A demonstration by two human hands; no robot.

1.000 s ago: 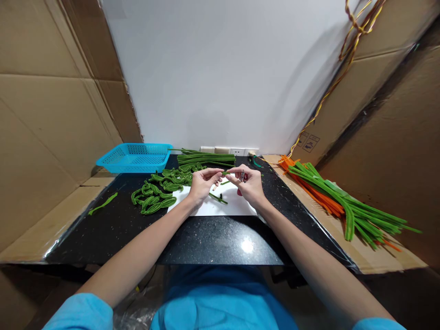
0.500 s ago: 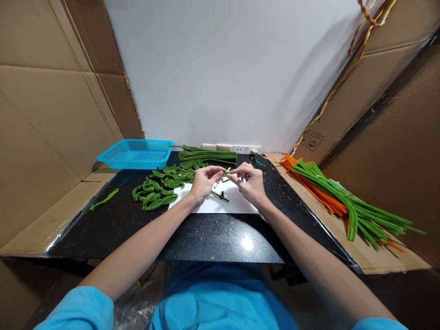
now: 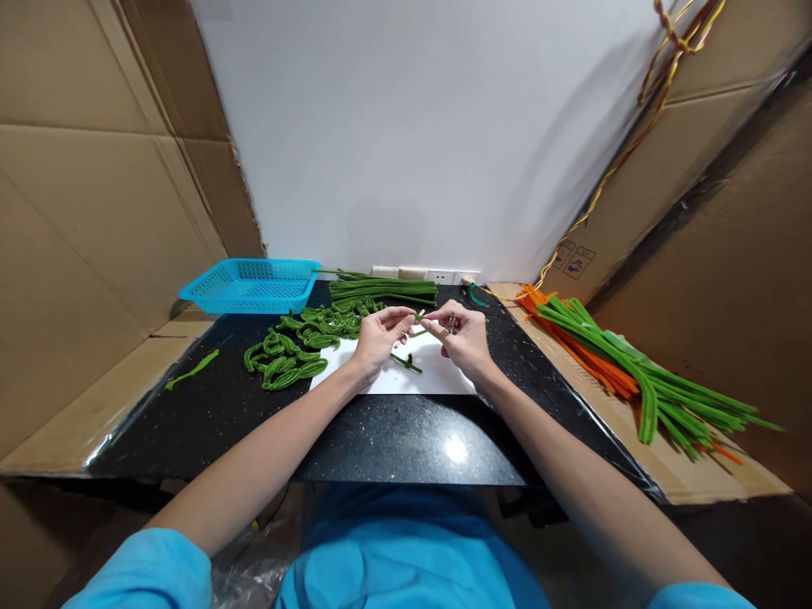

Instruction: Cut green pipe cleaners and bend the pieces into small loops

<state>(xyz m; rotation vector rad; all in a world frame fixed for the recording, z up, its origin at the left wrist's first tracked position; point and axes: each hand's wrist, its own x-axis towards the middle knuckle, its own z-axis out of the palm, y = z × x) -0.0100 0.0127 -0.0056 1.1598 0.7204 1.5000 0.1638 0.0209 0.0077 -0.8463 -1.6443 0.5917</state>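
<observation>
My left hand (image 3: 379, 340) and my right hand (image 3: 468, 340) meet above a white sheet of paper (image 3: 437, 379), fingertips pinched. Between them is a short piece of green pipe cleaner (image 3: 418, 318), around or against a thin pale wooden stick (image 3: 398, 343); the fingers hide which. A small metal tool (image 3: 452, 324) with a bit of red is tucked in the curled fingers of my right hand, mostly hidden. On the paper below lies a dark green pipe cleaner piece (image 3: 406, 364). Left of my left hand spreads a heap of looped green pipe cleaners (image 3: 285, 359).
A bundle of straight dark green pipe cleaners (image 3: 381, 292) lies at the back, beside a blue plastic basket (image 3: 254, 296). Bright green (image 3: 660, 381) and orange pipe cleaners (image 3: 596, 365) rest on cardboard at right. A loose green strip (image 3: 194, 370) lies at left. Wall sockets (image 3: 441, 277) stand behind.
The wooden stick has tilted upward and its tip now shows at the pinched fingertips with the green piece. The hands stay nearly in place; the view has shifted slightly.
</observation>
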